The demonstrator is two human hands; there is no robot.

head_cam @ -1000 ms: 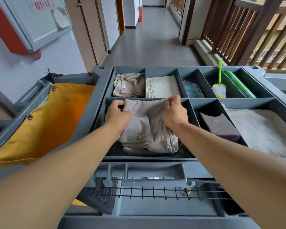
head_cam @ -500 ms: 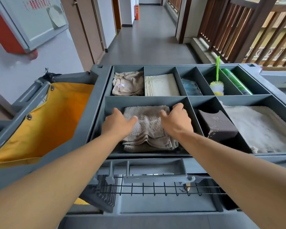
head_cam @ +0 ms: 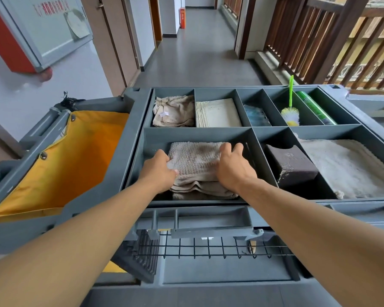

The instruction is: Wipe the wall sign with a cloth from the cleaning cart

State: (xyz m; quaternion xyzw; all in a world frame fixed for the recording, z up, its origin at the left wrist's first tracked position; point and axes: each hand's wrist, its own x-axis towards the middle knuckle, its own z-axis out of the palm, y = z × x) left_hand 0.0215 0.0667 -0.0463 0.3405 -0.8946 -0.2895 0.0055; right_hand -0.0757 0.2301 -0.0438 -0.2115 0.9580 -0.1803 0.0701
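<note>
The cart [head_cam: 138, 138] stands in an open corridor, sign [head_cam: 47, 25] on the wall up left. In its near-left bin, clear of the walls, lies a folded cloth stack [head_cam: 195, 165] (beige); left hand [head_cam: 159, 171] and right hand [head_cam: 233, 166] rest half-curled on its side edges, nothing lifted

Open room is left above the cleaning cart [head_cam: 138, 120], while the folded cloth [head_cam: 195, 160] is hemmed by grey compartment walls [head_cam: 200, 131], with narrow gaps at its sides taken up by both hands, and a dark box [head_cam: 290, 165] next door
</note>
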